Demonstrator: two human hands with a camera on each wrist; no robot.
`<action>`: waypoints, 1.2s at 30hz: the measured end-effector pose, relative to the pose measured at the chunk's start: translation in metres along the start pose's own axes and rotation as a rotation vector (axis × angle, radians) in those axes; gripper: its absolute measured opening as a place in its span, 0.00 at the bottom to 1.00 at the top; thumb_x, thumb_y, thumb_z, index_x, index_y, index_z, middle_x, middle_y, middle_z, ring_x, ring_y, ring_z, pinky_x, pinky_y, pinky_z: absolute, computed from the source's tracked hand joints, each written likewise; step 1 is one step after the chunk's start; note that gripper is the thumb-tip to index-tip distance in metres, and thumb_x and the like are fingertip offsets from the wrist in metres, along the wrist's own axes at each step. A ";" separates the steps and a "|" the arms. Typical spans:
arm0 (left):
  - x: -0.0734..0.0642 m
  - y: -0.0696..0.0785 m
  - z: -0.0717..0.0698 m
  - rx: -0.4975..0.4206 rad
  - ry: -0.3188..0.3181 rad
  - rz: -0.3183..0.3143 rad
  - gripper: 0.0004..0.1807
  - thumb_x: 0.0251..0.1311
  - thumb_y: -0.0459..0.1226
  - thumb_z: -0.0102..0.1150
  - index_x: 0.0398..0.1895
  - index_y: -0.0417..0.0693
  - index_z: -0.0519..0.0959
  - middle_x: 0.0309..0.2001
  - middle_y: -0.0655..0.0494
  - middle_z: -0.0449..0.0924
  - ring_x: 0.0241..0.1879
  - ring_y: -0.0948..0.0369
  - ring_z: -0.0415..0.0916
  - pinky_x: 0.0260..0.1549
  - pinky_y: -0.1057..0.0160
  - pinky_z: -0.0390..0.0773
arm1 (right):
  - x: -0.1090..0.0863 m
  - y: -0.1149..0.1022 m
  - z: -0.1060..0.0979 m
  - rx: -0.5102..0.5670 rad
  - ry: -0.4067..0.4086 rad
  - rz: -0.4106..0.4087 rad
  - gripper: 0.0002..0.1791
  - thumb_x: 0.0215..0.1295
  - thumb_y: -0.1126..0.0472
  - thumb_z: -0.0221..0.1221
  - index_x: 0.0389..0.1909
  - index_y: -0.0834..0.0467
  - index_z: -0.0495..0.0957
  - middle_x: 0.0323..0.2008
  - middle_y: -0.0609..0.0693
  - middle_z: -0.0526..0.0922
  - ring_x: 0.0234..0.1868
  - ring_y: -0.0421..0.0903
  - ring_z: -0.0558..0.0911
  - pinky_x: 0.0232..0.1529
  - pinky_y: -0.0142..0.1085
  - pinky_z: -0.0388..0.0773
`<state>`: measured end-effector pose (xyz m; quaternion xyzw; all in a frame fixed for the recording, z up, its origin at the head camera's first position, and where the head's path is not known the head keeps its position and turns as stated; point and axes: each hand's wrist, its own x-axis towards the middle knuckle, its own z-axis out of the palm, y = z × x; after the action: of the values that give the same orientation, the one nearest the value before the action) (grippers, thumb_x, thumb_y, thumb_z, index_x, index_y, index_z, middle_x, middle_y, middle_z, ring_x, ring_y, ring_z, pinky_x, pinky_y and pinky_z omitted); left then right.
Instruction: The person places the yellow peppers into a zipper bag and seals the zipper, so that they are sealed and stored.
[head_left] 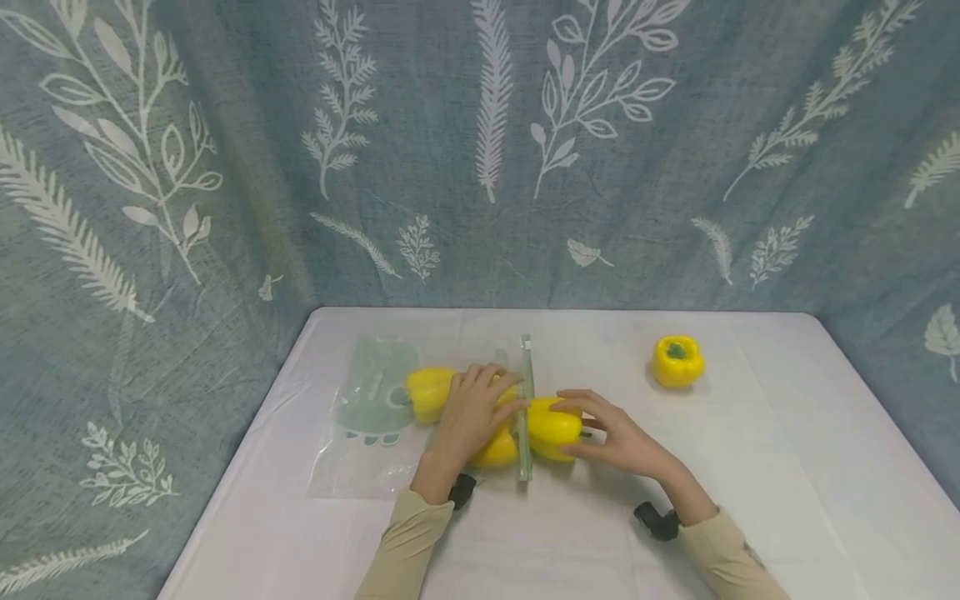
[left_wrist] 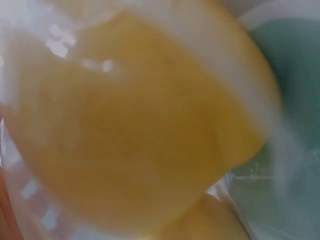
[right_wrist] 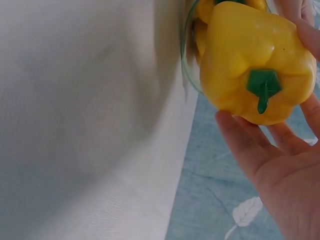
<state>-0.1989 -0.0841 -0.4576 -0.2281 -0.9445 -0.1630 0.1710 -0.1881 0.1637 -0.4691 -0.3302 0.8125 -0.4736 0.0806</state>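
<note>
A clear zip bag [head_left: 330, 467] with a green print lies flat on the table, its green-edged mouth [head_left: 527, 467] facing right. Yellow bell peppers [head_left: 431, 395] are inside it, partly under my left hand [head_left: 468, 412]. That hand lies over the bag, its fingers curled at the mouth's edge. At the opening, my right hand [head_left: 618, 437] grips another yellow bell pepper [right_wrist: 250, 45] with spread, bent fingers. This pepper's green stem [right_wrist: 263, 86] points towards my right palm. Through the plastic, the left wrist view shows a bagged pepper [left_wrist: 140, 125] up close.
One more yellow bell pepper [head_left: 677, 362] stands at the back right of the white-covered table [head_left: 750, 450]. A blue-green curtain [head_left: 450, 167] with white leaf prints hangs behind and at the sides. Black wrist cameras [head_left: 657, 522] sit at both wrists.
</note>
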 end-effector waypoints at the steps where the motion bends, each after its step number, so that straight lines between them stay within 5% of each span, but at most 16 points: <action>1: 0.000 0.000 0.000 -0.001 0.003 0.001 0.23 0.61 0.58 0.47 0.54 0.60 0.75 0.50 0.58 0.73 0.49 0.58 0.66 0.42 0.59 0.64 | 0.000 0.000 0.000 0.006 -0.005 0.004 0.28 0.57 0.54 0.64 0.60 0.50 0.69 0.66 0.58 0.62 0.63 0.58 0.66 0.55 0.55 0.70; 16: 0.000 0.002 0.001 -0.002 0.055 0.024 0.23 0.60 0.57 0.49 0.53 0.60 0.76 0.49 0.58 0.74 0.47 0.59 0.67 0.41 0.61 0.65 | 0.005 0.009 0.005 0.128 -0.051 0.036 0.28 0.57 0.55 0.64 0.59 0.45 0.68 0.67 0.56 0.60 0.66 0.54 0.63 0.59 0.57 0.65; 28: 0.000 0.002 0.002 -0.002 0.045 0.039 0.23 0.61 0.57 0.48 0.53 0.59 0.76 0.50 0.57 0.74 0.47 0.58 0.67 0.42 0.60 0.65 | 0.009 0.012 0.010 0.092 -0.055 0.047 0.34 0.59 0.52 0.62 0.66 0.48 0.61 0.69 0.50 0.58 0.67 0.53 0.61 0.57 0.51 0.68; 36: 0.000 0.001 0.005 0.009 0.098 0.078 0.22 0.60 0.57 0.50 0.52 0.59 0.76 0.47 0.59 0.74 0.44 0.58 0.67 0.39 0.61 0.65 | 0.010 0.011 0.014 0.149 0.041 0.096 0.37 0.55 0.57 0.65 0.63 0.53 0.58 0.64 0.55 0.62 0.62 0.60 0.67 0.57 0.54 0.68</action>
<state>-0.1994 -0.0809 -0.4617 -0.2559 -0.9260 -0.1631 0.2245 -0.1951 0.1511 -0.4841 -0.2744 0.7914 -0.5348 0.1108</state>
